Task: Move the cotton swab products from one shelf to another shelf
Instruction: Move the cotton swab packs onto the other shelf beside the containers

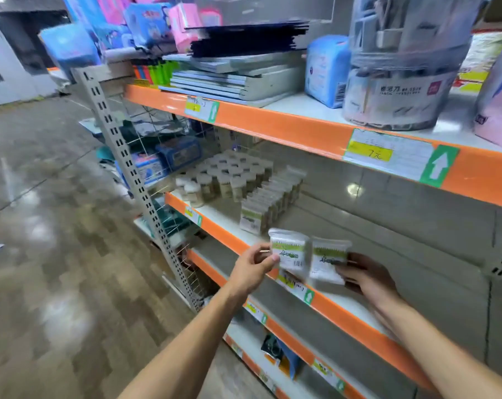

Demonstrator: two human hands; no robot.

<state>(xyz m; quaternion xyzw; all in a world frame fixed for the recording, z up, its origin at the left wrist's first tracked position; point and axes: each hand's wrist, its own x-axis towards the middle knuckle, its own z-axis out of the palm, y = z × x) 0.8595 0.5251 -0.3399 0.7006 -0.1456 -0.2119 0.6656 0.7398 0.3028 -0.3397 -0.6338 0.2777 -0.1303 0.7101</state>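
My left hand (251,269) pinches a cotton swab packet (291,251) with a green label by its lower left corner. My right hand (366,279) holds a second, similar packet (329,262) just to the right of it. Both packets hover at the front edge of the middle shelf (356,305). Farther left on that shelf a row of the same packets (268,204) stands upright, with several round cotton swab jars (229,175) behind it.
The upper shelf (301,125) carries notebooks (229,79), a blue pack (326,70) and a large clear tub (402,70). A lower shelf (296,349) holds a small dark packet (275,349). Polished floor (57,226) lies to the left. A wire rack (157,145) hangs at the shelf end.
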